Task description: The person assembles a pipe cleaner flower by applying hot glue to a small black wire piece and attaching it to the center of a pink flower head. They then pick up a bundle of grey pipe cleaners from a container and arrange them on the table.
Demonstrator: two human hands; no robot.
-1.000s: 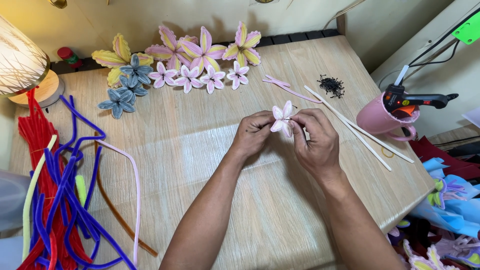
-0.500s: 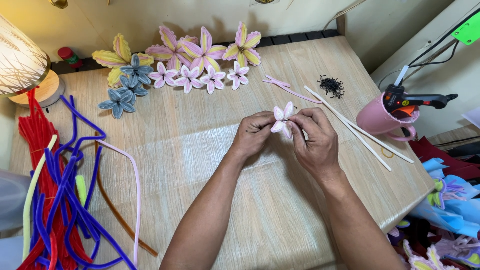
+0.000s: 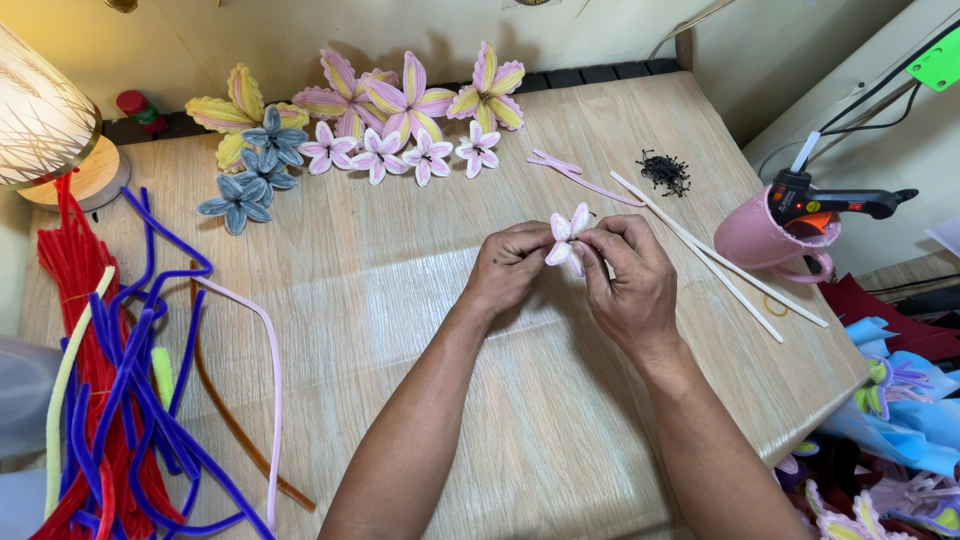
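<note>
Since the earlier frame your hands barely shifted: your left hand (image 3: 512, 268) and right hand (image 3: 628, 280) stayed pinched together on the small pink-and-white pipe-cleaner flower (image 3: 566, 238) above the wooden table (image 3: 400, 300), mid petal-shaping, which called for fine fingertip adjustments next.

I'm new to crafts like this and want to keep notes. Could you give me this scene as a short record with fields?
Surface: light wooden table
Left hand: pinching the small pink-and-white pipe-cleaner flower
Right hand: pinching the same flower from the other side
Finished pieces: row of pink, yellow and blue pipe-cleaner flowers at the far edge
Supplies: red, blue and purple pipe cleaners on the left; white sticks on the right
Tool: black glue gun standing in a pink mug
</note>
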